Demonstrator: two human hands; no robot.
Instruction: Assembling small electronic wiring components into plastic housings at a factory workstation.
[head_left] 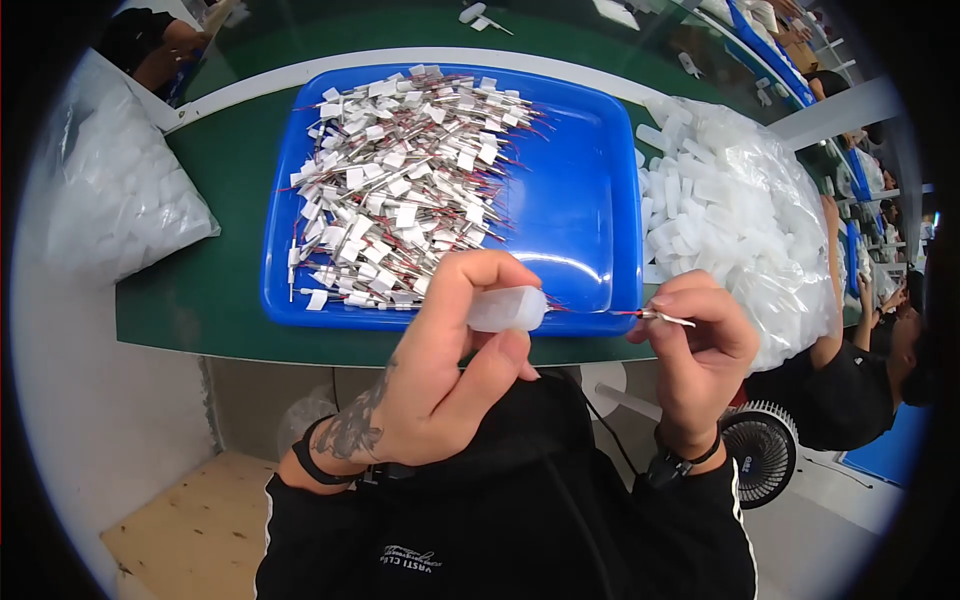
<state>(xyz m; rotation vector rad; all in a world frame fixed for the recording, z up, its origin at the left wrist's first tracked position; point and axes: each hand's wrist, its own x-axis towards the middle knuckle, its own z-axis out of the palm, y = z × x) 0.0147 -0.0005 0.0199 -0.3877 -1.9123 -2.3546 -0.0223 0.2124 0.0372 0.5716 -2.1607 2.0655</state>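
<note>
My left hand (430, 385) is closed around a translucent white plastic cap (505, 309), its rounded end turned to the right. To the right of it, my right hand (708, 335) pinches a small wired metal part with a white tag (676, 320). Thin red wire ends show at the cap's right end and beside the pinched part; whether they join cannot be made out. Both hands are above the near edge of a blue tray (585, 190). Many similar tagged metal parts with red wires (400, 190) are heaped in its left and middle.
Right of the tray, an open clear bag of white plastic caps (730, 225) spills toward it. Another filled clear bag (135, 195) stands at the left. Beyond the green table (240, 215) runs a white raised edge (235, 97). A black fan (758, 455) and a co-worker (835, 385) are at the right.
</note>
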